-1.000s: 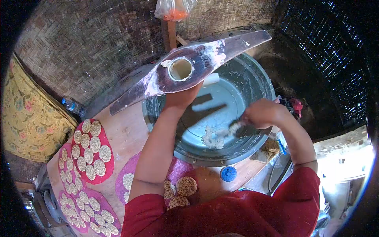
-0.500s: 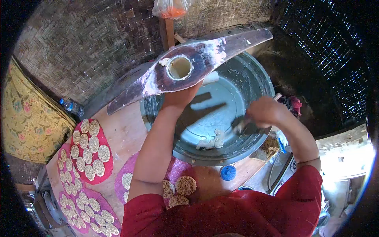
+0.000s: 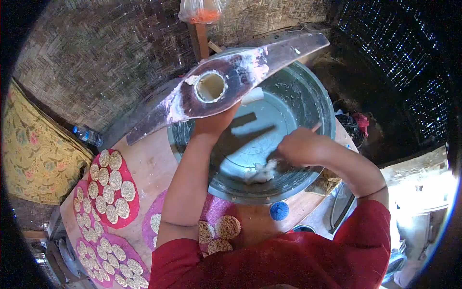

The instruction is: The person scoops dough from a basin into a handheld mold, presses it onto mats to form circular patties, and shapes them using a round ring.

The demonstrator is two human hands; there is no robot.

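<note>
My left hand (image 3: 214,123) grips a long dark wooden tool (image 3: 238,72) from below, its fingers mostly hidden beneath it. White dough smears the wood around a round, open tube (image 3: 210,87) at its middle. Under the tool stands a large grey-green basin (image 3: 308,91). My right hand (image 3: 301,147) is closed around a thin-handled utensil (image 3: 316,127) over the basin's right side. The utensil's lower end, blurred, meets a lump of white dough (image 3: 260,174) near the basin's front wall. Another white piece (image 3: 252,96) lies toward the back of the basin.
Round, speckled pieces lie on red (image 3: 131,177) and pink sheets (image 3: 219,206) at the left and front of the table (image 3: 154,159). A blue cap (image 3: 279,210) sits before the basin. A plastic bottle (image 3: 88,136) lies by the left wall. A bag (image 3: 202,10) hangs above.
My right hand has moved left with the utensil, whose end is now at the dough lump. The wooden tool and my left hand have shifted slightly left in view.
</note>
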